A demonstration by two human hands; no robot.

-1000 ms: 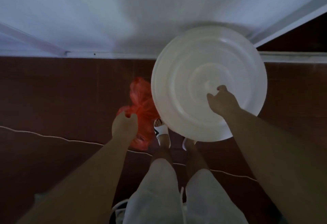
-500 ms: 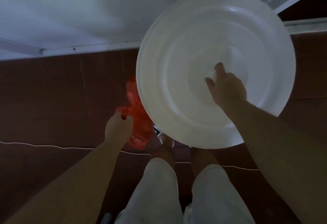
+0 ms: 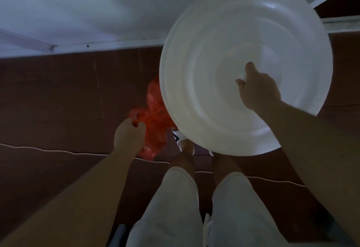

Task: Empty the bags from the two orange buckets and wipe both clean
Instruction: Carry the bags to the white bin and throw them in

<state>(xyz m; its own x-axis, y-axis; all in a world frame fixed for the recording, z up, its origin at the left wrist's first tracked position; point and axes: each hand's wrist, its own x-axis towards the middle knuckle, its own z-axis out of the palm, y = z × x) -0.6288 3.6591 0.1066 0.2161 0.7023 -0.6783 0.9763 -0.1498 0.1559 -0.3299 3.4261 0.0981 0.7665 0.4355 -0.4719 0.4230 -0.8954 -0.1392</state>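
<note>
Fingers [image 3: 251,71] pinch white lid [image 3: 204,71] knob; left hand [image 3: 128,135] grips orange bag [image 3: 155,122].

White lid [image 3: 204,67] probably blocks right; floor [image 3: 58,100] left open.

White lid [image 3: 204,90] higher, nearer.

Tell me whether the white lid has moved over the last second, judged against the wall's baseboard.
Yes. The white lid, held by the right hand, has come up and rightward: it now reaches far above the baseboard.
</note>
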